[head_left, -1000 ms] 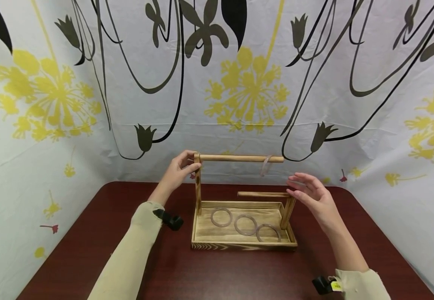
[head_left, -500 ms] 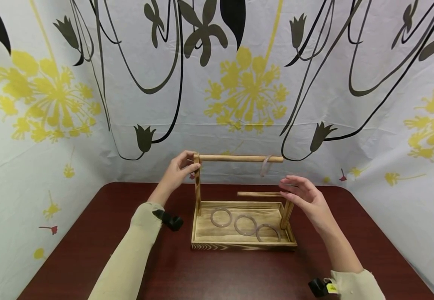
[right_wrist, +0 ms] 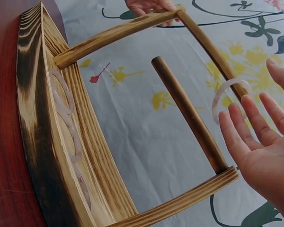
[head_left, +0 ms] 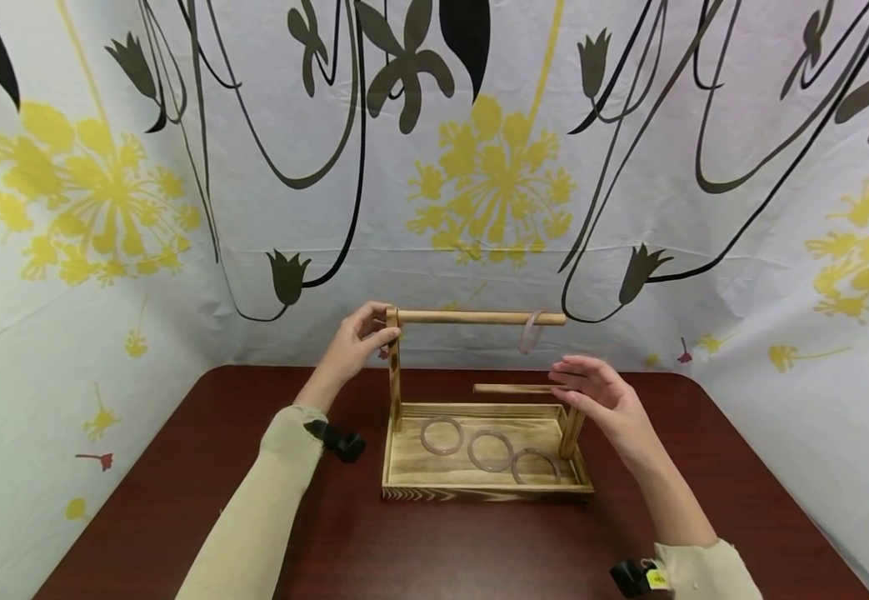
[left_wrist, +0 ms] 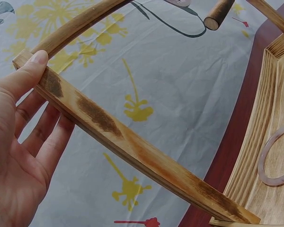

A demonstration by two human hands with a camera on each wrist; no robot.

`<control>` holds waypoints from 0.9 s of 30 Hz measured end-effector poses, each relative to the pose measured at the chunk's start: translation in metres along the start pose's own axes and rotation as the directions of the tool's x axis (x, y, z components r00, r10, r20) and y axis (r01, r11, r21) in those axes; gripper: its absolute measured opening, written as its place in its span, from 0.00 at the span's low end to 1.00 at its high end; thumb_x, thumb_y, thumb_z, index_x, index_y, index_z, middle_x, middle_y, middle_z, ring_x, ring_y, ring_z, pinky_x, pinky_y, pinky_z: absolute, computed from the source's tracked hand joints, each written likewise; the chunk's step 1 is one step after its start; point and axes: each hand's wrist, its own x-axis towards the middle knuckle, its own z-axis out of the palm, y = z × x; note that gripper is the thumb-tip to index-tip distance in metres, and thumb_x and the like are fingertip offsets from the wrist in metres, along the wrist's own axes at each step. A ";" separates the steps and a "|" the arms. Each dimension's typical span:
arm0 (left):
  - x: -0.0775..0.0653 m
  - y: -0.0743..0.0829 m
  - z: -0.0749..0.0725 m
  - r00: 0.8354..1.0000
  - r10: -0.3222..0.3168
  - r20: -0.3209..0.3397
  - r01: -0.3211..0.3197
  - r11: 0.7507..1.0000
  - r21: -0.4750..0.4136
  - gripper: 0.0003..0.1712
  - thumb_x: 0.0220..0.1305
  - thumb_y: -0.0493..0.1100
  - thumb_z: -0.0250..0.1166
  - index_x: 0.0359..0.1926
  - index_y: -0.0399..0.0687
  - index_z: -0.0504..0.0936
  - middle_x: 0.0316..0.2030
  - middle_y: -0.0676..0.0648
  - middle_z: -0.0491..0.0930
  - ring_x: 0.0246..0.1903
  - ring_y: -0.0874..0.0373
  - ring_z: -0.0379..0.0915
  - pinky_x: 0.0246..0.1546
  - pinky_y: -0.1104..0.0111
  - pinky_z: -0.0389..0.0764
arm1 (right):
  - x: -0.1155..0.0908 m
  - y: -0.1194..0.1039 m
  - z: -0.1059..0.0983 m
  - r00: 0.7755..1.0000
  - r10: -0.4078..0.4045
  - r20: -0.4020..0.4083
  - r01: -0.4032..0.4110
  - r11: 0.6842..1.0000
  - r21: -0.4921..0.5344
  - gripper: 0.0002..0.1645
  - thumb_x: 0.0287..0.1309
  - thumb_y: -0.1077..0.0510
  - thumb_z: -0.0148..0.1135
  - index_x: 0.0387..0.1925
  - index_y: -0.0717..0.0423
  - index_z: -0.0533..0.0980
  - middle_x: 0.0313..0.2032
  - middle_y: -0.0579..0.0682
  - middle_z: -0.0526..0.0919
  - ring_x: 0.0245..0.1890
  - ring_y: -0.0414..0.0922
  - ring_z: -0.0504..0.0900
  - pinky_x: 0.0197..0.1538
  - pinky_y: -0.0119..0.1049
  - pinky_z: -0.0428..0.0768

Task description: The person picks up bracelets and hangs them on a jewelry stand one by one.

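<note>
A wooden jewellery stand [head_left: 486,493] has a tray base and two bars at different heights. My left hand [head_left: 353,343] grips the top of its tall post [left_wrist: 132,151], thumb in front and fingers behind. One pale translucent bangle [head_left: 528,340] hangs near the free end of the upper bar [head_left: 464,317]. My right hand [head_left: 605,402], fingers apart and holding nothing, is by the top of the short post [head_left: 572,433], partly covering the lower bar [head_left: 509,389]. In the right wrist view the hanging bangle [right_wrist: 229,83] appears just beyond the fingertips; contact cannot be told. Three bangles [head_left: 423,436] lie in the tray.
The stand rests on a dark red-brown table [head_left: 419,550]. Behind it hangs a pale cloth [head_left: 374,217] printed with flowers. A black wrist camera [head_left: 346,443] sits on the left sleeve, another camera [head_left: 631,577] by the right sleeve.
My right hand has moved left across the short post's top, covering more of the lower bar. The left hand, stand and bangles have stayed in place.
</note>
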 end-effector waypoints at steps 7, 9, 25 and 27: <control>-0.001 -0.001 0.000 1.000 0.006 -0.003 -0.006 1.000 0.012 0.16 0.71 0.35 0.60 0.57 0.35 0.73 0.48 0.28 0.78 0.39 0.59 0.76 0.28 0.69 0.78 | 0.000 0.003 0.005 1.000 0.015 0.013 -0.014 1.000 -0.006 0.26 0.68 0.75 0.51 0.66 0.66 0.65 0.59 0.46 0.79 0.60 0.41 0.80 0.60 0.37 0.81; -0.001 -0.001 0.000 1.000 0.009 -0.001 -0.009 1.000 0.004 0.16 0.71 0.34 0.60 0.57 0.35 0.73 0.48 0.27 0.78 0.38 0.59 0.76 0.29 0.67 0.78 | 0.000 0.003 0.007 1.000 0.017 0.014 -0.017 1.000 -0.010 0.27 0.68 0.74 0.51 0.66 0.70 0.63 0.59 0.46 0.79 0.60 0.41 0.80 0.60 0.38 0.81; 0.000 -0.002 0.000 1.000 0.001 -0.007 0.000 1.000 0.023 0.17 0.71 0.36 0.60 0.58 0.35 0.73 0.47 0.32 0.79 0.39 0.62 0.77 0.31 0.66 0.80 | 0.001 0.012 0.022 0.998 0.058 0.014 -0.058 0.997 -0.044 0.25 0.69 0.71 0.53 0.65 0.72 0.63 0.57 0.46 0.79 0.59 0.43 0.80 0.59 0.37 0.81; 0.000 -0.002 0.000 1.000 -0.008 -0.009 0.008 1.000 0.024 0.17 0.71 0.35 0.60 0.58 0.35 0.73 0.48 0.32 0.79 0.39 0.63 0.77 0.31 0.69 0.79 | 0.001 0.014 0.023 0.998 0.062 0.015 -0.061 0.997 -0.045 0.25 0.69 0.71 0.53 0.65 0.72 0.64 0.57 0.45 0.79 0.59 0.42 0.80 0.59 0.37 0.81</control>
